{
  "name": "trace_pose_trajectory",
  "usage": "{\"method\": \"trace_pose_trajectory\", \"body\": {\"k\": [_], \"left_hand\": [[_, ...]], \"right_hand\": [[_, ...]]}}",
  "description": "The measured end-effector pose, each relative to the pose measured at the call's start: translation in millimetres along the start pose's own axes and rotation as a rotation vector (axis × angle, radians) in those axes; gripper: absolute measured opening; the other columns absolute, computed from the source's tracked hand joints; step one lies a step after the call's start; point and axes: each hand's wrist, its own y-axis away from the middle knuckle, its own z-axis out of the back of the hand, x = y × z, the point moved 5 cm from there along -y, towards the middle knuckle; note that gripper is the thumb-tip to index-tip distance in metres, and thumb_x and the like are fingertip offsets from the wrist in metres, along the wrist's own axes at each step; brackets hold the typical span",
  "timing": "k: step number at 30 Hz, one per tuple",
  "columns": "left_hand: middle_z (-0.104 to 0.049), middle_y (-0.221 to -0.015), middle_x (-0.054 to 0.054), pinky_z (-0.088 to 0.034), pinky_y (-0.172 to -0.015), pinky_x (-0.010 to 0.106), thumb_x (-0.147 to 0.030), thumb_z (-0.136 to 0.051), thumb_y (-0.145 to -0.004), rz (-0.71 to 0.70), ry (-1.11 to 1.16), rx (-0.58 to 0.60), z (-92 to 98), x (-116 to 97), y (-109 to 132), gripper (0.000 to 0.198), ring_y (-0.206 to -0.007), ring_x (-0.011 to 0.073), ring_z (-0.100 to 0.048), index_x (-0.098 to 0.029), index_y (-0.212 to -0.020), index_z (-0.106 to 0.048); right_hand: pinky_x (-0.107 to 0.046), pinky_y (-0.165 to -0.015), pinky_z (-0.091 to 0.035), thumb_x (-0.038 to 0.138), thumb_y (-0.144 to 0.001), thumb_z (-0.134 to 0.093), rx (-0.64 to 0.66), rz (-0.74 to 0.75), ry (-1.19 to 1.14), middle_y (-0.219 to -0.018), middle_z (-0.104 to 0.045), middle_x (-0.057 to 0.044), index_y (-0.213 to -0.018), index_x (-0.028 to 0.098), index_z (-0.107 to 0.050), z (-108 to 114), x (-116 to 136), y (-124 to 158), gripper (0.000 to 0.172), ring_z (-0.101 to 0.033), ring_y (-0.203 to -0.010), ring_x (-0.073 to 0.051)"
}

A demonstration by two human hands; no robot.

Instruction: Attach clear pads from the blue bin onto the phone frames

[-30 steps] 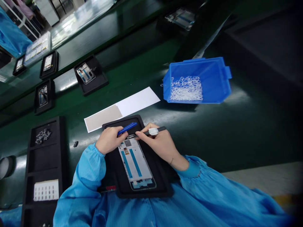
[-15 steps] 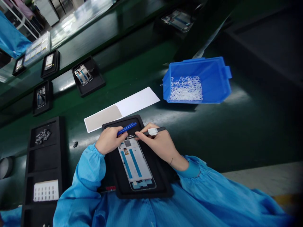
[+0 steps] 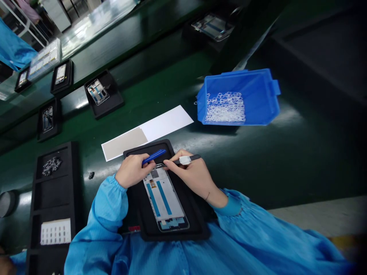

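In front of me a phone frame [image 3: 165, 196], silvery with two blue strips, lies in a black tray [image 3: 197, 225]. My left hand [image 3: 133, 170] is closed around a blue pen-like tool [image 3: 155, 156], with its fingers at the frame's top left corner. My right hand [image 3: 192, 172] pinches dark tweezers [image 3: 195, 157] wrapped in white tape. Their tip points at the top end of the frame, near the left fingertips. What lies right under the tips is too small to make out.
A blue bin [image 3: 258, 99] of small white rings stands at the right. Beyond my tray lies a white and beige card [image 3: 166, 124]. At the left is a black compartment tray [image 3: 51, 191] with small dark parts. Several phone trays [image 3: 110, 101] sit farther back.
Both hands and their tools stay almost still at the phone's top end. On the belt behind, the nearer phone trays have shifted slightly left; one farther tray has moved slightly right.
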Motion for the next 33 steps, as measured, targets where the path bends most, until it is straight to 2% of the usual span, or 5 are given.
{"method": "trace_pose_trajectory", "body": {"k": [4, 8, 14, 22, 33], "left_hand": [[-0.058, -0.066, -0.005, -0.031, -0.056, 0.024, -0.028, -0.058, -0.088, 0.039, -0.026, 0.008, -0.6, -1, 1, 0.011, -0.059, 0.0128, -0.053, -0.021, -0.085, -0.066], [-0.062, -0.07, -0.004, -0.031, -0.056, 0.025, -0.029, -0.059, -0.089, 0.084, -0.096, 0.01, -0.3, -2, 1, 0.01, -0.063, 0.0147, -0.057, -0.023, -0.09, -0.068], [-0.064, -0.074, -0.003, -0.03, -0.056, 0.026, -0.029, -0.06, -0.09, 0.088, -0.161, 0.049, -0.4, -4, 0, 0.009, -0.068, 0.0169, -0.06, -0.024, -0.091, -0.067], [-0.064, -0.073, -0.003, -0.03, -0.055, 0.026, -0.029, -0.06, -0.09, 0.08, -0.129, 0.042, -1.2, -2, -1, 0.009, -0.066, 0.0161, -0.059, -0.024, -0.091, -0.067], [-0.062, -0.071, -0.005, -0.03, -0.056, 0.025, -0.029, -0.062, -0.089, 0.074, -0.078, 0.031, -0.6, 0, -1, 0.007, -0.062, 0.014, -0.056, -0.024, -0.089, -0.067]], "right_hand": [[-0.031, -0.051, -0.04, 0.061, -0.09, -0.065, -0.001, 0.006, -0.01, -0.067, -0.059, -0.003, -0.07, 0.02, -0.06, -1, 1, 0, 0.046, -0.057, -0.056, -0.021], [-0.03, -0.049, -0.037, 0.065, -0.092, -0.062, 0.014, 0.029, 0.034, -0.066, -0.058, -0.003, -0.071, 0.02, -0.059, -1, 1, 1, 0.05, -0.053, -0.053, -0.02], [-0.03, -0.049, -0.039, 0.068, -0.093, -0.063, 0.01, 0.021, -0.004, -0.067, -0.055, -0.003, -0.071, 0.02, -0.056, 3, -3, 3, 0.053, -0.052, -0.055, -0.02], [-0.03, -0.05, -0.036, 0.055, -0.097, -0.06, 0.049, 0.129, 0.096, -0.067, -0.056, -0.001, -0.074, 0.02, -0.059, 0, 9, 4, 0.042, -0.049, -0.052, -0.017], [-0.03, -0.051, -0.036, 0.056, -0.097, -0.057, 0.025, 0.153, 0.168, -0.066, -0.057, -0.001, -0.074, 0.021, -0.057, -2, 13, 4, 0.042, -0.052, -0.052, -0.018]]}}
